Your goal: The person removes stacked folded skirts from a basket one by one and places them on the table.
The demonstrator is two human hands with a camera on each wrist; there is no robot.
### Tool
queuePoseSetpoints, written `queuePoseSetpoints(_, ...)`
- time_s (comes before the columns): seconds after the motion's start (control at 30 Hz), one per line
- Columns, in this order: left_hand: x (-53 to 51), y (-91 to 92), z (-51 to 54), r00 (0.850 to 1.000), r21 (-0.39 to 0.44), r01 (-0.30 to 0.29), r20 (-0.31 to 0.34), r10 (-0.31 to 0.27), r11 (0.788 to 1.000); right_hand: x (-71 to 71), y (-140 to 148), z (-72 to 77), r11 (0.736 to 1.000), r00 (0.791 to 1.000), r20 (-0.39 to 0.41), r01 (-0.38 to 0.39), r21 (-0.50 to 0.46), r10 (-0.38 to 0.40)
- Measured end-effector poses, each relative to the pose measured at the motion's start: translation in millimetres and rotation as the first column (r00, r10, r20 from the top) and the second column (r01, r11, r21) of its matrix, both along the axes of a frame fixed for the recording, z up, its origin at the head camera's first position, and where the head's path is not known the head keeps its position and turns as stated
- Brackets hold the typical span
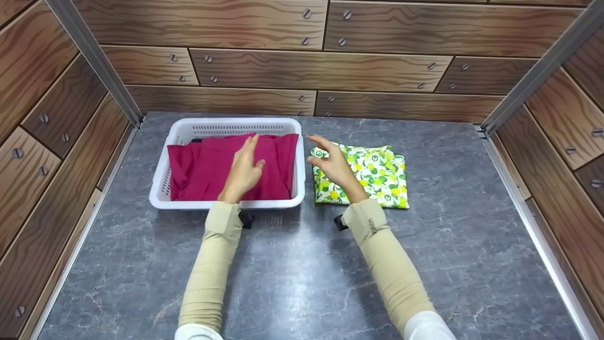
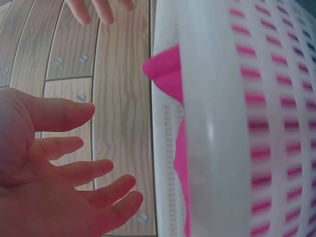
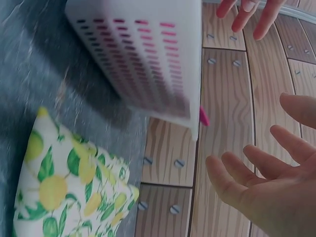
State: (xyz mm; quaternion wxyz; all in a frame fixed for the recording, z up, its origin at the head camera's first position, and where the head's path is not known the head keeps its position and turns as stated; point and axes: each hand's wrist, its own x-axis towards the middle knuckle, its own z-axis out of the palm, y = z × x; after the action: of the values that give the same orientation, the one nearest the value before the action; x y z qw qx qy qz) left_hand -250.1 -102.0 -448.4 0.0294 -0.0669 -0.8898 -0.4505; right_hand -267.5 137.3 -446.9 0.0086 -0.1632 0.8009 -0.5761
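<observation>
In the head view a white plastic basket [image 1: 226, 204] holds a magenta cloth [image 1: 207, 165], whose corner pokes above the rim in the left wrist view. My left hand [image 1: 244, 167] hovers over that cloth, fingers spread and touching nothing, as the left wrist view [image 2: 64, 168] also shows. To the right of the basket lies a folded white cloth [image 1: 377, 177] printed with yellow lemons and green leaves. Above its left part is my right hand [image 1: 332, 163], its fingers apart and holding nothing. The right wrist view shows the right hand [image 3: 266, 173] raised clear of the lemon-print cloth [image 3: 69, 192].
Under everything is a grey marbled tabletop [image 1: 292, 283]. Wood-patterned panels [image 1: 264, 68] rise behind it and at both sides, with metal corner posts [image 1: 101, 61] between them. Something dark [image 1: 196, 140] shows inside the basket beside the magenta cloth.
</observation>
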Motion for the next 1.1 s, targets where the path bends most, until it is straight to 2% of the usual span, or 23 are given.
queuePoseSetpoints(0.2, 2.9, -20.5, 1.0, 1.0, -0.033, -0.029, -0.01, 0.029, 0.999, -0.3, -15.5, 1.7, 1.0, 1.0, 0.003, -0.002, -0.005, 0.002)
queuePoseSetpoints(0.33, 5.4, -34.0, 1.0, 0.999, -0.042, -0.047, 0.017, 0.048, 0.998, -1.3, -25.4, 0.1, 0.999, 0.999, 0.012, -0.031, -0.01, 0.032)
queuePoseSetpoints(0.47, 7.5, -46.5, -0.2, 0.998, -0.068, -0.058, 0.033, 0.061, 0.996, -1.9, -34.5, 0.0, 0.998, 0.995, 0.068, -0.07, 0.008, 0.069)
queuePoseSetpoints(0.7, 9.8, -67.0, 2.0, 0.994, -0.14, -0.096, 0.036, 0.102, 0.986, -0.5, -44.1, 3.4, 0.987, 0.98, 0.177, -0.113, 0.113, 0.092)
queuePoseSetpoints(0.87, 12.0, -83.1, 3.1, 0.988, -0.195, -0.124, 0.069, 0.14, 0.973, 1.5, -51.8, 7.8, 0.988, 0.963, 0.251, -0.126, 0.084, 0.102)
queuePoseSetpoints(1.1, 14.1, -96.4, 3.2, 0.965, -0.263, -0.184, 0.133, 0.224, 0.947, 2.5, -63.3, 11.6, 0.992, 0.922, 0.375, -0.121, 0.043, 0.096)
